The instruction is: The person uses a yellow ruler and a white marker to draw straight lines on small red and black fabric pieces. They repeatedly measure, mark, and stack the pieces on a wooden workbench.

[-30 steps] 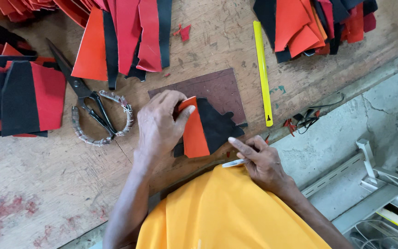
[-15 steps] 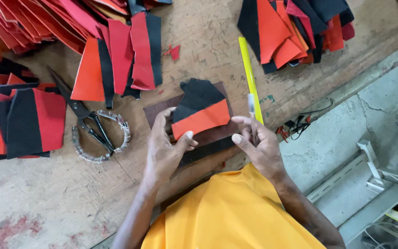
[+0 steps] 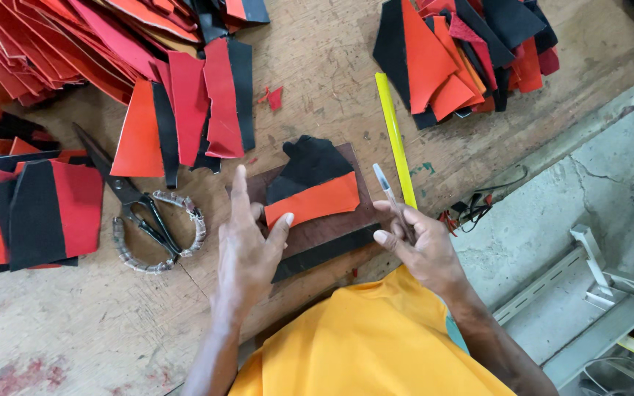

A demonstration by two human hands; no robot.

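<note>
A black and orange leather piece [image 3: 310, 185] lies on a brown board [image 3: 324, 233] in the middle of the wooden table [image 3: 60, 330]. My left hand [image 3: 247, 249] presses its thumb and fingertips on the orange strip's left end, index finger raised. My right hand [image 3: 420, 246] holds a slim pen [image 3: 388, 192] upright just right of the board, its tip pointing away from me. A yellow ruler [image 3: 395, 139] lies beside that hand. A narrow black strip [image 3: 324, 253] sticks out along the board's near edge.
Black scissors [image 3: 130, 202] with wrapped handles lie left of my left hand. Stacks of red, orange and black cut pieces sit at the far left [image 3: 34, 213], the top left [image 3: 97, 44], the middle [image 3: 185, 117] and top right [image 3: 464, 59]. A grey concrete ledge [image 3: 588, 183] borders the table's right edge.
The piece has been laid flat on the board, and my left hand now steadies it. My right hand has lifted the pen from near the table edge to upright beside the board.
</note>
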